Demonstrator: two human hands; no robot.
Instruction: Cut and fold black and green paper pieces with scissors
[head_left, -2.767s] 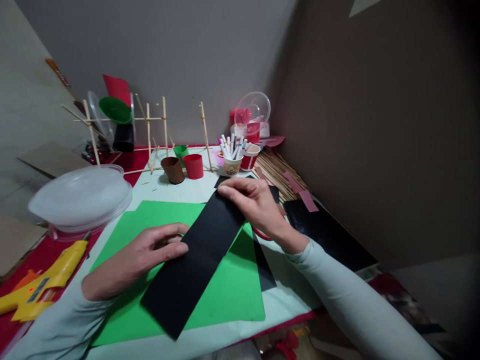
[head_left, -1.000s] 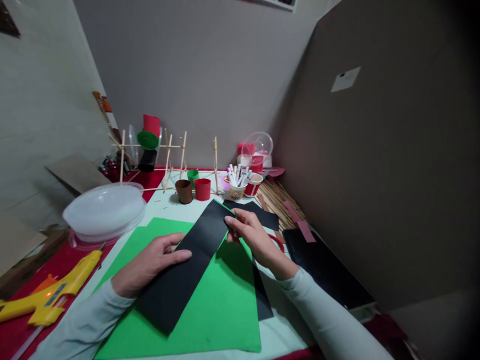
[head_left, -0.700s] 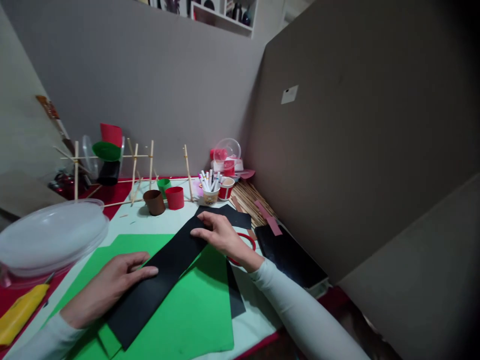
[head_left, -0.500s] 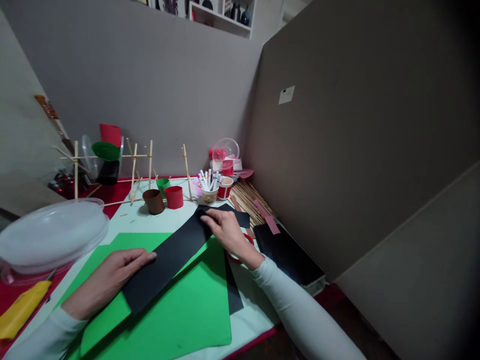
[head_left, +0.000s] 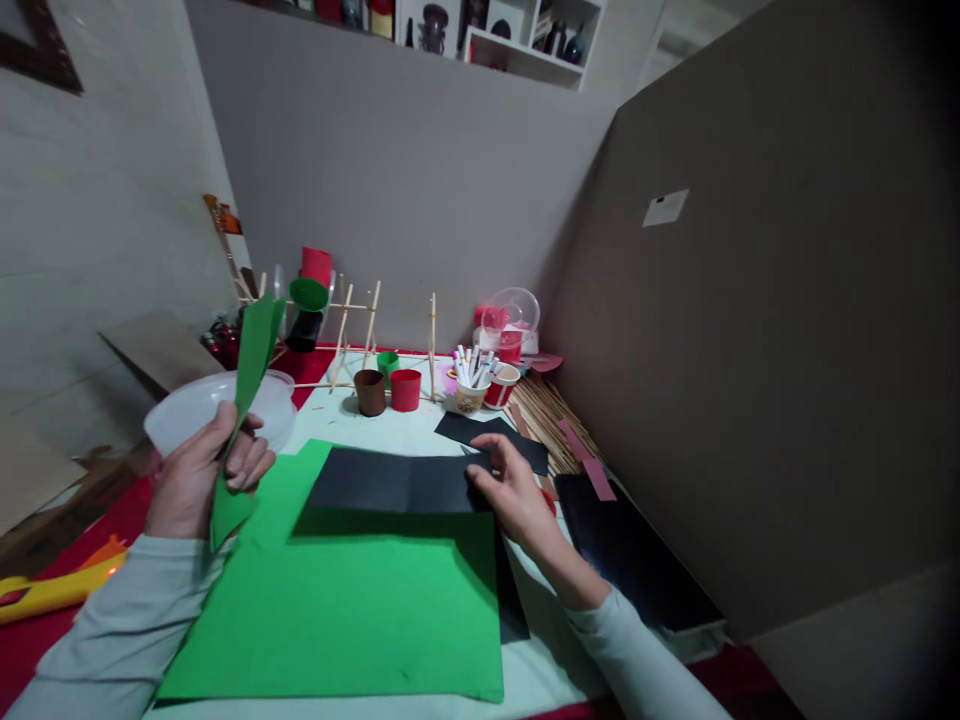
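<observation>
My left hand (head_left: 217,470) is closed around a green paper strip (head_left: 255,345), held upright above the left side of the work area. At the other side, my right hand (head_left: 517,490) pinches the right end of a black paper strip (head_left: 382,482). This strip has a faint crease across its middle and casts a shadow on a large green sheet (head_left: 397,610) beneath it. More black paper pieces (head_left: 517,447) lie just beyond my right fingers. Red scissor handles (head_left: 550,502) are partly hidden behind my right hand.
Brown (head_left: 370,393) and red (head_left: 406,390) paper cups stand behind the sheet, near a wooden stick frame (head_left: 433,345). A cup of markers (head_left: 471,397) is further right. A black flat object (head_left: 630,550) lies at right, a yellow tool (head_left: 56,592) at left.
My left hand has let go of the black strip and lifted a green strip upright. The black strip has turned to lie nearly crosswise, still in my right hand. The view has shifted left.
</observation>
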